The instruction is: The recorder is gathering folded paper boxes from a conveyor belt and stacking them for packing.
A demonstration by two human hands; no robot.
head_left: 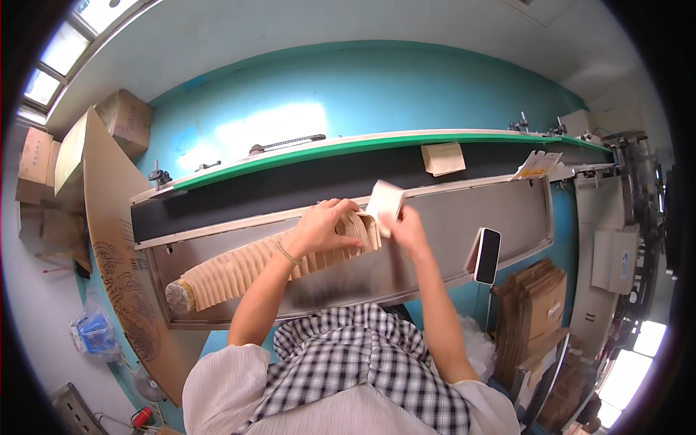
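A long row of beige folded paper pieces (243,270), standing on edge and packed together, lies slantwise on the metal tray (449,235). A round, clear-wrapped object (180,296) sits against its left end. My left hand (323,229) grips the right end of the row from above, thumb on the near side and fingers on the far side. Just right of it, my right hand (407,230) pinches a pale, flat, squarish piece (386,201), blurred by motion and raised above the tray. Whether this piece touches the row, I cannot tell.
Beyond the tray runs a black conveyor belt (290,199) with a green edge, carrying a small beige stack (443,159) and a white-and-yellow carton (538,165). A phone (487,255) stands at the tray's near right. Flattened cardboard (533,304) leans at right; a large cardboard sheet (119,239) stands left.
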